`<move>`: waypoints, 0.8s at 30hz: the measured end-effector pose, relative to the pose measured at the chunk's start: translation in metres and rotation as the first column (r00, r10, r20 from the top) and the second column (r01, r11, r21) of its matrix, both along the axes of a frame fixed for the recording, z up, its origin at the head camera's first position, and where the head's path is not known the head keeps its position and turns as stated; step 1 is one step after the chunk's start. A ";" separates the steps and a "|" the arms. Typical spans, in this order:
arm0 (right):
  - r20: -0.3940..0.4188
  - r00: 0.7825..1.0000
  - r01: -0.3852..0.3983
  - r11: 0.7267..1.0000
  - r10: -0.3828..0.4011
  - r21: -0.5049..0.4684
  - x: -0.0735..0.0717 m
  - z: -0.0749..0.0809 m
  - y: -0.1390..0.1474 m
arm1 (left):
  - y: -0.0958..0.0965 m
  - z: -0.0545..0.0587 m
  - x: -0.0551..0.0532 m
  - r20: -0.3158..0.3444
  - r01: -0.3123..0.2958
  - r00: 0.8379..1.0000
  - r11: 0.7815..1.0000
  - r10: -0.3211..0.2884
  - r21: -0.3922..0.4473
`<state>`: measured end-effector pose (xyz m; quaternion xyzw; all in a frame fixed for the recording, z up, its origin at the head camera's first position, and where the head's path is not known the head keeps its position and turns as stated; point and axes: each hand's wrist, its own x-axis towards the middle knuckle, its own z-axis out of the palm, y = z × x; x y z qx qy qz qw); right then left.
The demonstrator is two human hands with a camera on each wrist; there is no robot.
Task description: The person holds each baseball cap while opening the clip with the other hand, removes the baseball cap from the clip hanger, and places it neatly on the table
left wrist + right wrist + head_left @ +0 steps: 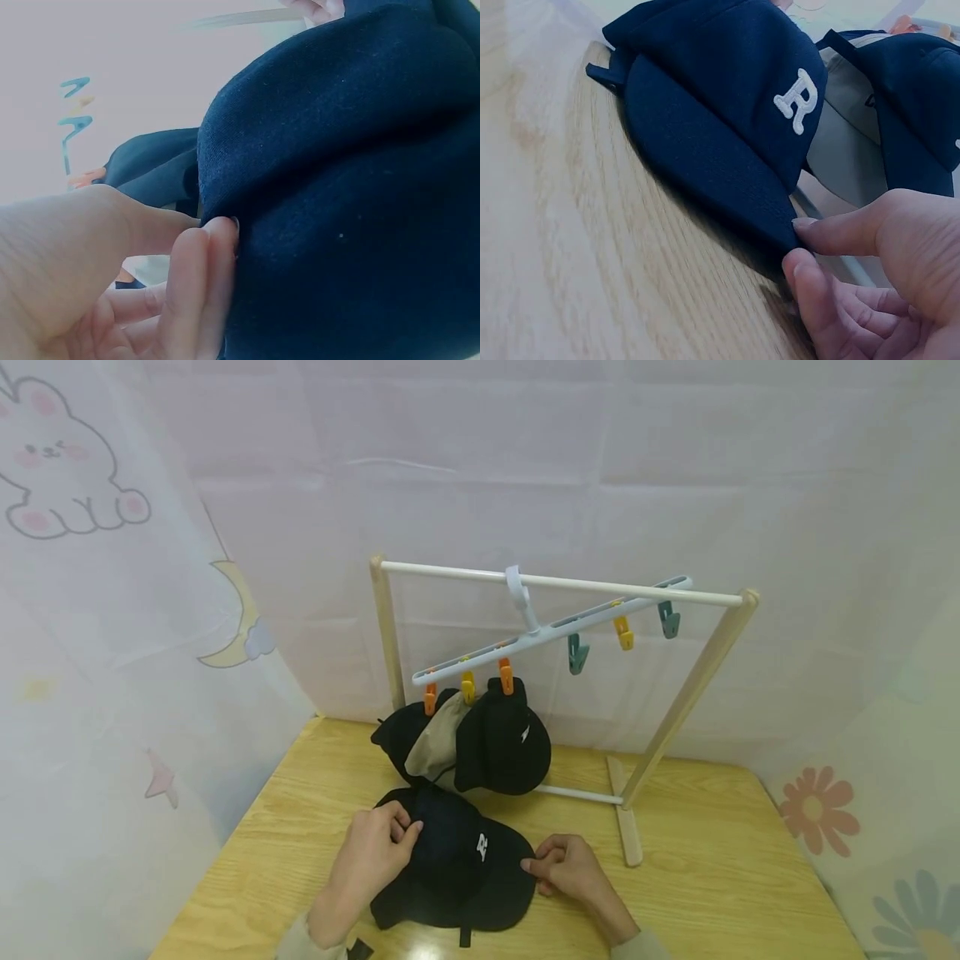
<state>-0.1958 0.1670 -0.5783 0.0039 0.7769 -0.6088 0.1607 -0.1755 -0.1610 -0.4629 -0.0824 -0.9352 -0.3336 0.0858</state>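
Note:
A black baseball cap (pixel 450 860) with a white letter R on its front is held low over the wooden table, brim toward the right. My left hand (pixel 378 843) pinches the crown's fabric between thumb and fingers, as the left wrist view also shows. On the other side, my right hand (pixel 566 868) pinches the edge of the brim (pixel 705 180) between thumb and forefinger. Behind this cap hang a black cap (pixel 510 747), a beige cap (pixel 438 739) and another black cap (pixel 401 731), each clipped by the crown or strap area under a pale blue hanger (pixel 480 662).
The hanger hooks over the white bar (pixel 600 586) of a wooden-legged rack (pixel 690 693). Two green clips, one of them a green clip (pixel 577 654), and a yellow clip (pixel 623 633) hang bare on its right half. A patterned curtain (pixel 825 693) surrounds the table (pixel 720 877).

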 end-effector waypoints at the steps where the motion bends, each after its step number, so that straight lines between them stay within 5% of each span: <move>1: -0.001 1.000 -0.001 1.000 0.001 -0.009 0.000 0.000 0.000 | 0.000 0.000 0.000 0.000 0.000 1.000 1.000 0.000 -0.001; 15: -0.046 0.998 -0.034 0.999 0.034 -0.013 -0.003 0.003 0.004 | -0.004 0.004 0.004 0.010 0.001 1.000 1.000 -0.001 -0.023; 24: -0.109 0.993 -0.039 0.999 0.038 0.000 -0.003 0.021 0.007 | -0.002 0.011 0.004 0.014 0.007 1.000 1.000 -0.007 0.002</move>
